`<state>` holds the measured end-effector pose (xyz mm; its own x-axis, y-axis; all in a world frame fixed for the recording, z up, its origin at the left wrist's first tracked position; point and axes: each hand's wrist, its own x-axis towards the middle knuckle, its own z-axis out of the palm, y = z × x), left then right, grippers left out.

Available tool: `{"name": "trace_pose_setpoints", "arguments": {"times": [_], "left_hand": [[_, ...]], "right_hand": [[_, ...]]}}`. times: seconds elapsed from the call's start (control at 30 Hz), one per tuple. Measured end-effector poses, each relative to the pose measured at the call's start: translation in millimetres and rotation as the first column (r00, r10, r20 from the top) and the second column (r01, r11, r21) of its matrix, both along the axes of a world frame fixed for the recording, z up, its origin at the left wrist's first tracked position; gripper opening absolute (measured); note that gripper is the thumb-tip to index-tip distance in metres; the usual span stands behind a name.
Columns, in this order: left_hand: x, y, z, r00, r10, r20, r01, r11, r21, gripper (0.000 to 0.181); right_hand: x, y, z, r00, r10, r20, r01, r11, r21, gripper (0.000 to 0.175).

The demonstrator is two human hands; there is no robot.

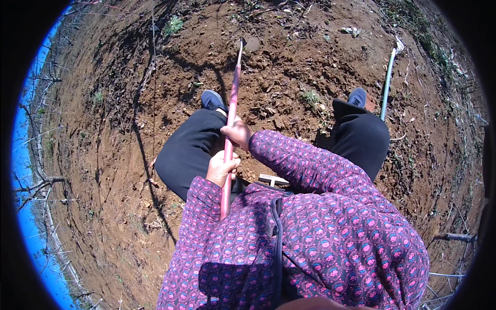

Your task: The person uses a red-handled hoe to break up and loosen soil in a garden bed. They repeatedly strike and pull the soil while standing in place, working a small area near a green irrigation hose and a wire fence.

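Both my hands are wrapped around the pink handle (234, 91) of a long tool that looks like a hoe. My right hand (238, 133) grips higher up the shaft. My left hand (223, 167) holds it lower, and the butt end lies close against my patterned jacket. The far end of the tool, a small dark and greyish head (242, 41), is down at the brown soil (286, 89) ahead of my feet; its exact shape is unclear. The shaft passes just right of my left shoe (213, 100).
A green pole (388, 85) with white material at its tip lies right of my right shoe (357, 97). Weed tufts (173, 25) dot the sloping ground. Bare branches (38, 184) edge the left side. Something pale and T-shaped (273, 179) shows below my right forearm.
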<state>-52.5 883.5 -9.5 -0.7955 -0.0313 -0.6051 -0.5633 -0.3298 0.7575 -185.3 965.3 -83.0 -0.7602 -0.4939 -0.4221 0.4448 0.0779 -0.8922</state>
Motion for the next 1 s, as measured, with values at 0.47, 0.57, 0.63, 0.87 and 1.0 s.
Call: {"name": "trace_pose_setpoints", "arguments": {"times": [0.47, 0.57, 0.63, 0.87, 1.0], "left_hand": [[-170, 24, -5, 0.948, -0.231, -0.22, 0.234, 0.972, -0.01, 0.024], [-174, 25, -29, 0.961, -0.231, -0.155, 0.238, 0.971, 0.029, 0.033], [-158, 25, -43, 0.968, -0.243, -0.058, 0.244, 0.97, 0.009, 0.038], [-109, 27, -53, 0.987, -0.145, -0.068, 0.147, 0.989, 0.026, 0.033], [-79, 30, -44, 0.988, -0.158, 0.002, 0.157, 0.986, -0.048, 0.029]], "right_hand": [[-155, 54, 45, 0.957, -0.258, -0.13, 0.264, 0.964, 0.03, 0.014], [-162, 54, 19, 0.983, -0.182, -0.015, 0.181, 0.962, 0.202, 0.014], [-148, 49, 0, 0.983, -0.183, 0.021, 0.173, 0.955, 0.242, 0.016], [-113, 45, -26, 0.99, -0.129, -0.06, 0.142, 0.937, 0.32, 0.017], [-82, 43, -26, 0.991, -0.132, 0.016, 0.122, 0.947, 0.297, 0.016]]}}
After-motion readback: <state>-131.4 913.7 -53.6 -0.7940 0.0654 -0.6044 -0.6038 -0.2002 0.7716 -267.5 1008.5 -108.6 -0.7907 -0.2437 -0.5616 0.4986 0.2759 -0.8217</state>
